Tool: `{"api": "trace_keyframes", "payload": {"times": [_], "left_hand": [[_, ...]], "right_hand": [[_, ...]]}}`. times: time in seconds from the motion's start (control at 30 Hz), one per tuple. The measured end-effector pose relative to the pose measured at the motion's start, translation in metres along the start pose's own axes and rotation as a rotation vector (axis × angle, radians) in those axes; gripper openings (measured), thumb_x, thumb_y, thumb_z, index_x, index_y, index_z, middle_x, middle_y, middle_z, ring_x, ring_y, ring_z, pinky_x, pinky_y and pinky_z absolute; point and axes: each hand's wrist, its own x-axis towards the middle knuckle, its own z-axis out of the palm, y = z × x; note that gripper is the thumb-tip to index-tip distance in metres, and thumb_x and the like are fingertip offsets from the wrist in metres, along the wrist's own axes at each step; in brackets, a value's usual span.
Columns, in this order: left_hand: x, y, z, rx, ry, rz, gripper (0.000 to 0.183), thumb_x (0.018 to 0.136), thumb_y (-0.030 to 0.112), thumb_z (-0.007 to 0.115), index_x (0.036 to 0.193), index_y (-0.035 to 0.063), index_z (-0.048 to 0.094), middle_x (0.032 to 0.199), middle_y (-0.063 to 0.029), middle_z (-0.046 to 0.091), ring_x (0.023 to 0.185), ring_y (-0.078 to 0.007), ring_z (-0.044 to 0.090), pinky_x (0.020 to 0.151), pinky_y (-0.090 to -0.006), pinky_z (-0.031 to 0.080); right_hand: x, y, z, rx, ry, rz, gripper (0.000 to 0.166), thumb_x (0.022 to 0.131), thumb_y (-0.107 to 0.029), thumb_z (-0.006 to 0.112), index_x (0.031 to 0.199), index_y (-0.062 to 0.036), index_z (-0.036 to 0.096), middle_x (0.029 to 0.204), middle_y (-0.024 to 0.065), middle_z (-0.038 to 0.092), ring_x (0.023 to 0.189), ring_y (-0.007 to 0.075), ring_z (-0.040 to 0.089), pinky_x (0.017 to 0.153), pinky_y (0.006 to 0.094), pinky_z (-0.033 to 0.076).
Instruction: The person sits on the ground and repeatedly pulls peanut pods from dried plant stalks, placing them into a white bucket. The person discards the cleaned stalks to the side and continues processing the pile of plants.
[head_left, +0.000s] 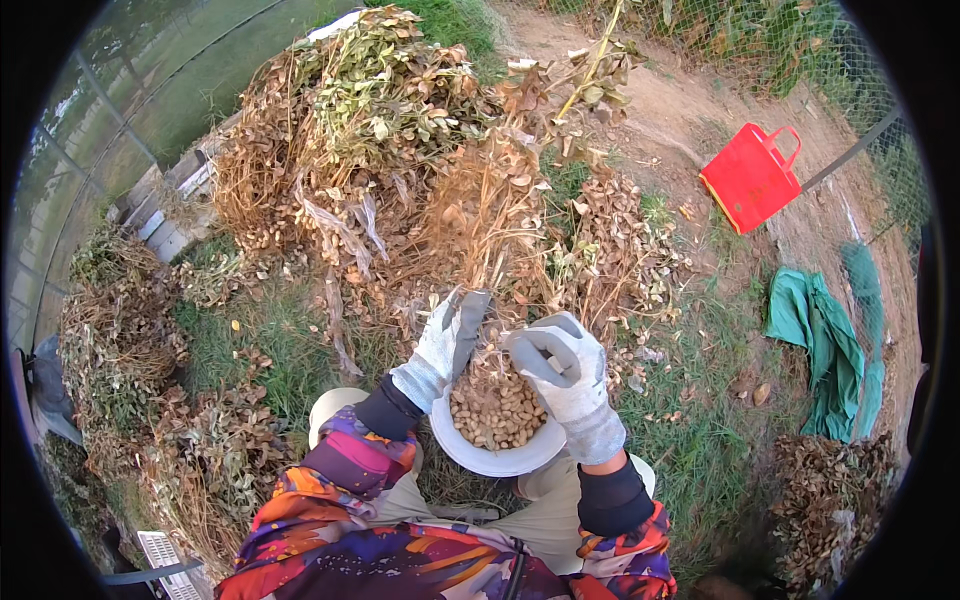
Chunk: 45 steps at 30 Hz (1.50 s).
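Observation:
A white basin (496, 466) stands between my knees, partly filled with peanuts in their shells (499, 412). My left hand (448, 337), in a white and grey work glove, is closed around the root end of a dried peanut plant (480, 217) whose stems and leaves reach away from me. On the right side of the basin's far edge is my right hand (559, 360), gloved alike, its fingers curled at the hanging roots and pods; whether a pod is pinched in it cannot be told. Thin roots hang over the peanuts between both hands.
A large heap of dried peanut plants (360, 127) lies ahead, with more plants at the left (120, 337) and lower right (832, 510). A red bag (754, 180) and green cloth or sheeting (821, 345) lie to the right. Wire fences border the ground.

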Motion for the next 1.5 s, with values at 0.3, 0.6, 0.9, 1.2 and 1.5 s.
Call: {"api": "trace_keyframes", "payload": {"times": [0.3, 0.6, 0.9, 1.2, 1.5], "left_hand": [[-0.013, 0.009, 0.017, 0.132, 0.024, 0.055, 0.067, 0.083, 0.044, 0.049, 0.122, -0.0093, 0.037, 0.109, -0.0234, 0.053, 0.101, -0.0314, 0.053, 0.089, -0.0332, 0.04], [-0.011, -0.001, 0.014, 0.202, 0.09, -0.064, 0.059, 0.086, 0.036, 0.049, 0.123, -0.0087, 0.036, 0.104, -0.0203, 0.056, 0.094, -0.0267, 0.054, 0.081, -0.0332, 0.044], [-0.01, -0.051, -0.006, 0.076, 0.042, 0.111, 0.032, 0.085, 0.01, 0.045, 0.115, -0.001, 0.047, 0.104, -0.0154, 0.055, 0.096, -0.0265, 0.053, 0.084, -0.0334, 0.042], [-0.014, -0.01, 0.0, -0.353, -0.027, -0.048, 0.039, 0.092, 0.022, 0.042, 0.121, -0.0034, 0.041, 0.115, -0.0131, 0.052, 0.105, -0.0207, 0.05, 0.092, -0.0315, 0.039], [0.0, -0.005, 0.001, -0.17, -0.131, 0.01, 0.064, 0.087, 0.027, 0.056, 0.133, 0.0006, 0.021, 0.118, -0.0097, 0.048, 0.101, -0.0126, 0.05, 0.088, -0.0273, 0.041]], "right_hand": [[-0.008, 0.005, 0.033, 0.148, -0.117, 0.686, 0.026, 0.073, -0.025, 0.065, 0.08, -0.0016, 0.057, 0.081, 0.0135, 0.057, 0.075, 0.0286, 0.057, 0.064, 0.0345, 0.045], [-0.012, 0.013, 0.05, 0.39, -0.033, 0.608, 0.014, 0.077, -0.012, 0.061, 0.082, -0.0003, 0.056, 0.068, 0.0037, 0.053, 0.061, 0.012, 0.052, 0.053, 0.0283, 0.041], [-0.002, -0.002, 0.039, 0.94, -0.01, 0.996, 0.017, 0.083, -0.015, 0.054, 0.091, 0.0, 0.06, 0.074, 0.0018, 0.058, 0.059, 0.0075, 0.052, 0.051, 0.0222, 0.043], [-0.006, 0.01, 0.03, 0.693, -0.048, 0.906, 0.017, 0.077, -0.013, 0.061, 0.087, 0.0011, 0.057, 0.072, 0.0023, 0.056, 0.063, 0.0079, 0.049, 0.057, 0.0241, 0.042], [0.0, -0.005, 0.024, 0.924, -0.058, 0.798, 0.022, 0.076, -0.018, 0.064, 0.085, 0.0004, 0.056, 0.077, 0.0043, 0.057, 0.069, 0.0076, 0.049, 0.06, 0.0244, 0.043]]}}
